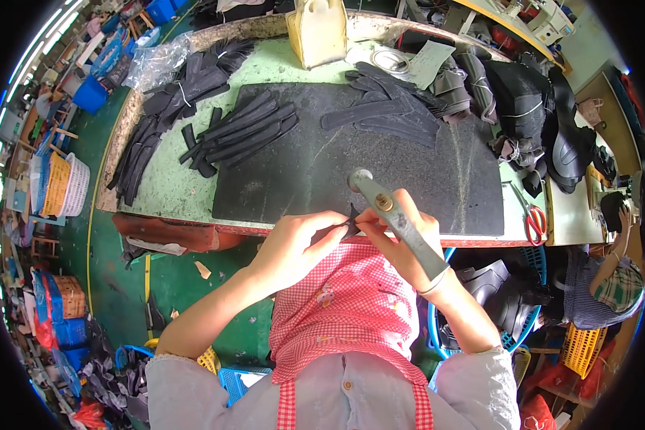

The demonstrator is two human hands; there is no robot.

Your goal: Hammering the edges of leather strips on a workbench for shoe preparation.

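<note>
Both hands met at the near edge of the dark work mat (322, 179): the left hand (294, 247) pinched a small black piece (350, 226), the right hand (401, 240) pinched it too while gripping a metal tool (394, 218). Beyond, toward the mat's far side, two heaps of black strips (244, 132) lay spread out; which were finished I couldn't tell.

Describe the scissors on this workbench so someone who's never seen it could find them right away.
Start at the big dark mat covering the middle of the green workbench. Go past its right edge to the pale strip of bench there. The scissors lie there on their own, the only thing on the bench with bright red handles; the pieces heaped around are black.
</note>
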